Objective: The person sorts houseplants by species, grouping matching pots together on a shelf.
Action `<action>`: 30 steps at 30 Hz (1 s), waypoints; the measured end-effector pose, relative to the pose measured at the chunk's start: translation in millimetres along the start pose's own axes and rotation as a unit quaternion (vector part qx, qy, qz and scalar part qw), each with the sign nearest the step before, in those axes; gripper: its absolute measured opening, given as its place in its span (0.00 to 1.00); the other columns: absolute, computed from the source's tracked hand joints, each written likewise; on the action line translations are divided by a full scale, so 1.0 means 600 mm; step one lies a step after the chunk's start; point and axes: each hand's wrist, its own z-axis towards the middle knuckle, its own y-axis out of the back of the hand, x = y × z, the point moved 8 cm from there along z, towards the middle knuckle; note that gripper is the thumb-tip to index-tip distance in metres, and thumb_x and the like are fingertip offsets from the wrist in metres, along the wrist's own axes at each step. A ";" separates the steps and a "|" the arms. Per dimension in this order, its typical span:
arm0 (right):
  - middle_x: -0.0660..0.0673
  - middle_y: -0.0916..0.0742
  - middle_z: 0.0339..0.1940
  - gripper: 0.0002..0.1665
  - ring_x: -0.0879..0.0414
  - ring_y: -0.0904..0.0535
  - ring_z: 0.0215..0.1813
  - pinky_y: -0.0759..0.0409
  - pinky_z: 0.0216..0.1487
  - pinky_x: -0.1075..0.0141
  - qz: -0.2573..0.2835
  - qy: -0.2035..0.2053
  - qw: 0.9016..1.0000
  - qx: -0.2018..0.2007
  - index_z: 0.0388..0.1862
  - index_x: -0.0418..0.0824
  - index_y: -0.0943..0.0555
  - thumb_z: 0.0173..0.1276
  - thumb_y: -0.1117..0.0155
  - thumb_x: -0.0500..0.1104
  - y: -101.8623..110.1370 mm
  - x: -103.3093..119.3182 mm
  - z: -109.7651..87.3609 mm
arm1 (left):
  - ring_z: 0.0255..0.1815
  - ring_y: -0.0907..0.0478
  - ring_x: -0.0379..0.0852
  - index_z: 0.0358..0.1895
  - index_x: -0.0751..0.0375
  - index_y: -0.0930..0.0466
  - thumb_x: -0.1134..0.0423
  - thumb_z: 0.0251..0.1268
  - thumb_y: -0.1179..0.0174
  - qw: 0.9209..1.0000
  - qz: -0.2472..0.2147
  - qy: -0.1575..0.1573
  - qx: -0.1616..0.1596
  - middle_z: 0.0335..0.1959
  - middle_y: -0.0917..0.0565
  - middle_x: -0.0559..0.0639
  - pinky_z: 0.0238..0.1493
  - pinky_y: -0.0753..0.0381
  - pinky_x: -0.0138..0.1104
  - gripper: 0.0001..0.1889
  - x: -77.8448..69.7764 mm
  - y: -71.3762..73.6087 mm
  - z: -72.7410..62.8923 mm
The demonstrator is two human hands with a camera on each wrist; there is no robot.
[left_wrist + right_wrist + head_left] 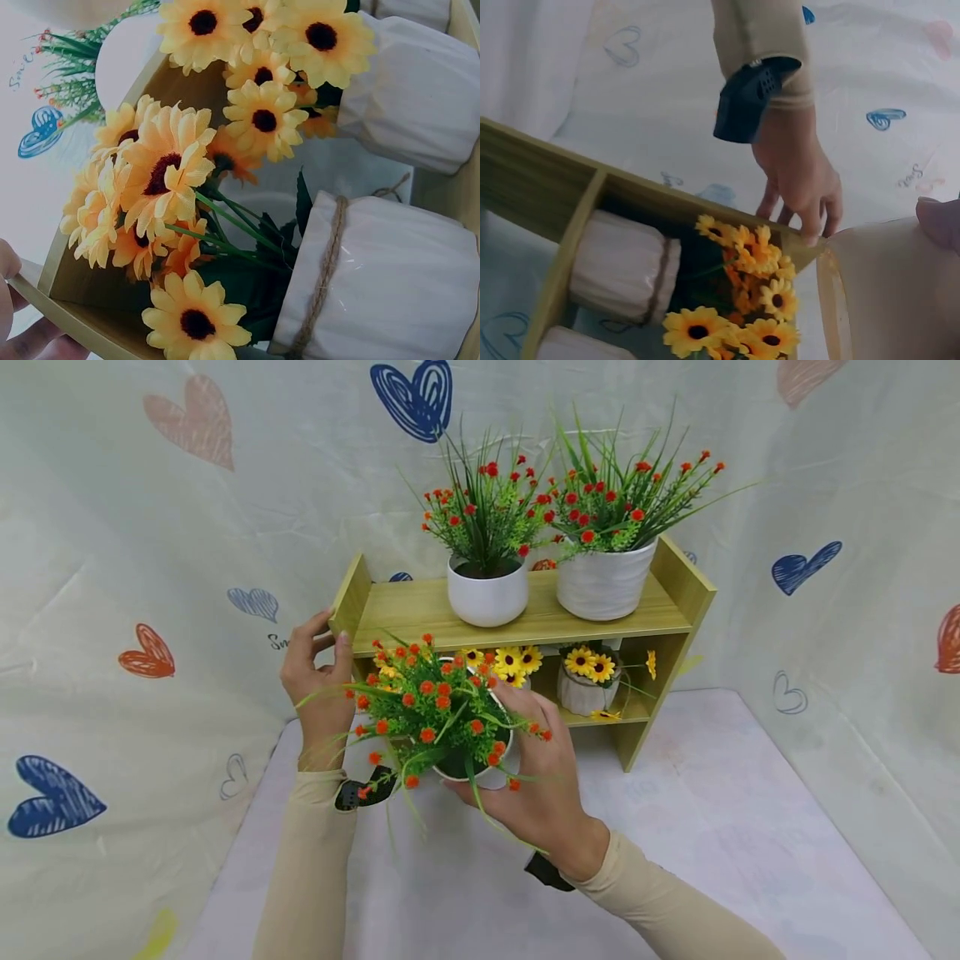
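My right hand (551, 785) grips a white pot of orange-red artificial flowers (427, 702) by its side, in front of a two-tier wooden shelf (405, 606). The thumb is on the near side, and the foliage covers most of the pot in the head view. In the right wrist view the pale pot (900, 292) fills the lower right. My left hand (318, 681) pinches the upper edge of the shelf's left end panel between thumb and fingers. Two white pots with red flowers and grass, one smooth (487, 593) and one ribbed (603, 583), stand on the top board.
Potted sunflowers sit on the lower tier; one whitish pot (382, 277) has twine around it, and another pot (585, 692) stands at the right. Behind the shelf hangs a heart-printed cloth (300, 485). A pale tabletop (712, 827) extends in front.
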 end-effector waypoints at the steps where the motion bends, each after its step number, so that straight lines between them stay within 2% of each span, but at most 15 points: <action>1: 0.41 0.18 0.68 0.63 0.42 0.24 0.69 0.30 0.71 0.46 -0.001 0.003 1.000 -0.004 0.77 0.38 0.29 0.44 0.08 0.51 -0.001 0.000 0.008 | 0.54 0.14 0.62 0.64 0.61 0.16 0.70 0.77 0.40 1.000 0.001 0.004 -0.002 0.58 0.15 0.62 0.35 0.25 0.16 0.17 0.000 0.000 0.000; 5: 0.41 0.19 0.70 0.58 0.44 0.23 0.69 0.30 0.72 0.46 -0.005 -0.004 1.000 -0.010 0.74 0.38 0.25 0.46 0.09 0.53 -0.008 -0.001 0.037 | 0.54 0.15 0.61 0.65 0.61 0.17 0.69 0.78 0.40 1.000 0.006 0.005 0.003 0.59 0.15 0.62 0.33 0.26 0.17 0.17 -0.002 -0.001 -0.001; 9: 0.42 0.20 0.72 0.58 0.44 0.27 0.69 0.31 0.71 0.46 -0.006 -0.018 1.000 -0.010 0.76 0.40 0.26 0.48 0.10 0.55 -0.017 -0.003 0.066 | 0.55 0.17 0.59 0.64 0.65 0.17 0.73 0.77 0.44 1.000 0.009 -0.008 0.007 0.59 0.16 0.62 0.37 0.25 0.19 0.17 0.001 0.000 -0.003; 10: 0.42 0.20 0.72 0.59 0.44 0.27 0.70 0.32 0.72 0.46 -0.010 -0.017 1.000 -0.010 0.77 0.39 0.27 0.49 0.10 0.56 -0.019 -0.003 0.073 | 0.48 0.16 0.59 0.64 0.66 0.18 0.74 0.76 0.45 1.000 0.014 -0.013 0.007 0.59 0.16 0.62 0.36 0.27 0.19 0.17 0.001 0.000 -0.003; 14: 0.43 0.17 0.70 0.59 0.46 0.27 0.70 0.34 0.74 0.48 -0.015 -0.012 1.000 -0.017 0.76 0.39 0.26 0.49 0.11 0.59 -0.030 -0.003 0.100 | 0.48 0.16 0.60 0.63 0.68 0.18 0.77 0.73 0.47 1.000 0.019 -0.012 0.012 0.56 0.16 0.65 0.30 0.32 0.20 0.19 0.004 -0.001 -0.004; 15: 0.43 0.16 0.69 0.58 0.46 0.26 0.70 0.34 0.74 0.48 -0.010 -0.010 1.000 -0.018 0.76 0.39 0.26 0.49 0.11 0.59 -0.033 -0.004 0.107 | 0.48 0.16 0.61 0.62 0.70 0.18 0.77 0.72 0.47 0.999 0.025 -0.016 0.013 0.56 0.16 0.67 0.33 0.31 0.21 0.19 0.003 0.000 -0.004; 16: 0.43 0.15 0.66 0.57 0.46 0.25 0.69 0.35 0.74 0.49 -0.005 -0.008 1.000 -0.021 0.74 0.39 0.25 0.49 0.11 0.58 -0.036 -0.004 0.113 | 0.48 0.16 0.63 0.62 0.71 0.19 0.75 0.74 0.46 0.999 0.033 -0.020 0.015 0.56 0.17 0.68 0.33 0.31 0.21 0.17 0.002 -0.001 -0.003; 17: 0.43 0.13 0.63 0.55 0.47 0.24 0.66 0.35 0.74 0.49 -0.001 -0.006 1.000 -0.023 0.72 0.39 0.24 0.49 0.11 0.58 -0.039 -0.004 0.119 | 0.55 0.16 0.64 0.62 0.72 0.19 0.73 0.76 0.45 0.999 0.039 -0.022 0.017 0.56 0.17 0.69 0.35 0.30 0.21 0.16 0.002 -0.001 -0.002; 20: 0.44 0.12 0.49 0.50 0.47 0.23 0.56 0.30 0.66 0.51 -0.004 -0.007 1.000 -0.025 0.66 0.38 0.21 0.48 0.10 0.57 -0.049 -0.006 0.131 | 0.58 0.17 0.65 0.61 0.72 0.20 0.69 0.79 0.44 0.998 0.058 -0.019 0.016 0.57 0.17 0.69 0.38 0.29 0.20 0.15 0.003 0.000 -0.002; 22: 0.46 0.15 0.39 0.44 0.47 0.24 0.50 0.27 0.59 0.52 -0.021 -0.013 0.999 -0.025 0.57 0.38 0.19 0.48 0.10 0.59 -0.056 -0.006 0.140 | 0.58 0.16 0.64 0.64 0.70 0.20 0.68 0.80 0.43 0.998 0.059 -0.013 0.019 0.58 0.17 0.68 0.34 0.30 0.17 0.16 0.004 -0.001 -0.003; 24: 0.46 0.19 0.34 0.43 0.47 0.26 0.48 0.26 0.51 0.52 -0.044 -0.024 0.998 -0.025 0.51 0.38 0.20 0.46 0.10 0.61 -0.063 -0.007 0.149 | 0.58 0.16 0.63 0.64 0.69 0.20 0.67 0.80 0.42 0.998 0.058 -0.011 0.017 0.57 0.17 0.67 0.34 0.30 0.15 0.16 0.003 -0.001 -0.002; 26: 0.44 0.18 0.37 0.45 0.46 0.24 0.50 0.24 0.50 0.52 -0.073 -0.036 0.996 -0.026 0.51 0.38 0.20 0.46 0.11 0.65 -0.070 -0.007 0.156 | 0.58 0.15 0.64 0.63 0.69 0.20 0.66 0.80 0.41 0.998 0.055 -0.017 0.017 0.57 0.17 0.67 0.35 0.28 0.14 0.16 0.001 -0.002 -0.002; 28: 0.43 0.15 0.44 0.48 0.45 0.22 0.54 0.22 0.55 0.51 -0.100 -0.047 0.994 -0.022 0.54 0.37 0.20 0.46 0.12 0.68 -0.078 -0.008 0.164 | 0.57 0.15 0.64 0.62 0.69 0.19 0.66 0.80 0.41 0.998 0.052 -0.024 0.013 0.55 0.16 0.67 0.37 0.27 0.13 0.15 -0.001 -0.001 -0.002; 30: 0.41 0.14 0.53 0.53 0.45 0.21 0.59 0.22 0.63 0.50 -0.123 -0.053 0.991 -0.015 0.61 0.36 0.20 0.47 0.15 0.71 -0.087 -0.008 0.170 | 0.56 0.14 0.64 0.61 0.70 0.20 0.66 0.80 0.41 0.998 0.050 -0.030 0.011 0.56 0.16 0.68 0.37 0.27 0.13 0.15 -0.003 -0.001 -0.001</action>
